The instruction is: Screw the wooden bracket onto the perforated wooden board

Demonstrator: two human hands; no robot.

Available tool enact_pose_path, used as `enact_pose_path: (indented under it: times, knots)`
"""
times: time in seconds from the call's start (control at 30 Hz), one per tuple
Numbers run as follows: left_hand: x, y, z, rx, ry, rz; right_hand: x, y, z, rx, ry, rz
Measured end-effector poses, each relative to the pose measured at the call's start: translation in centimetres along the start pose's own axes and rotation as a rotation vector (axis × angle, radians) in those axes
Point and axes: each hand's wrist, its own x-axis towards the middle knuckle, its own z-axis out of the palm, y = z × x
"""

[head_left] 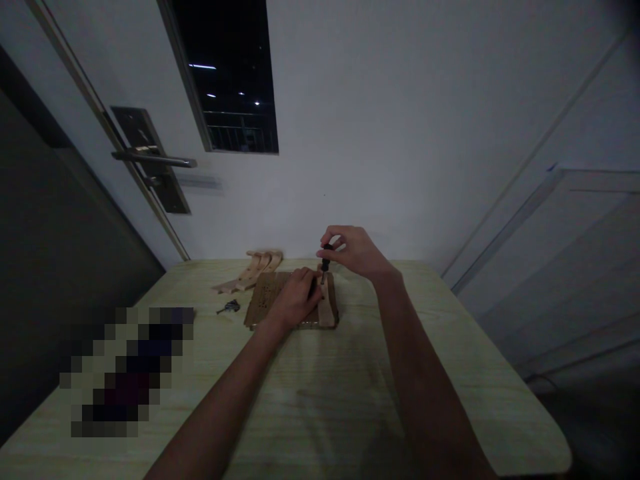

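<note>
My right hand (350, 250) pinches the black handle of a small screwdriver (326, 261), held nearly upright. Its tip points down at a pale, curved wooden piece (327, 312), near a dark spot on the wood. Fingers bent, my left hand (299, 297) rests over a brown cardboard piece (265, 293) and grips the wooden piece from its left side. Part of the wood is hidden behind those fingers. The wooden piece lies along the right end of the cardboard.
Several similar curved wooden pieces (257, 272) lie behind the cardboard at left. A small pile of screws (231, 306) sits on the pale wood-grain table (310, 400). A blurred-out patch (130, 370) covers something at left. A white door with a metal handle (155, 160) stands behind.
</note>
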Motion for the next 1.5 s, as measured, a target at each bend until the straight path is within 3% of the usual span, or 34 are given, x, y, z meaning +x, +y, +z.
enact_pose_path:
  times: [0.37, 1.03, 1.23, 1.5]
  knots:
    - [-0.05, -0.22, 0.23, -0.013, 0.012, 0.000, -0.11, -0.38, -0.52, 0.044, -0.129, 0.004]
    - [0.00, 0.02, 0.11, -0.013, 0.000, -0.014, 0.01, -0.42, -0.38, -0.069, -0.029, -0.009]
    - [0.04, -0.07, 0.19, -0.007, 0.002, -0.014, -0.05, 0.23, -0.01, 0.005, 0.000, 0.005]
    - [0.04, 0.13, 0.00, 0.015, -0.006, -0.018, 0.16, -0.54, 0.24, 0.003, -0.082, -0.032]
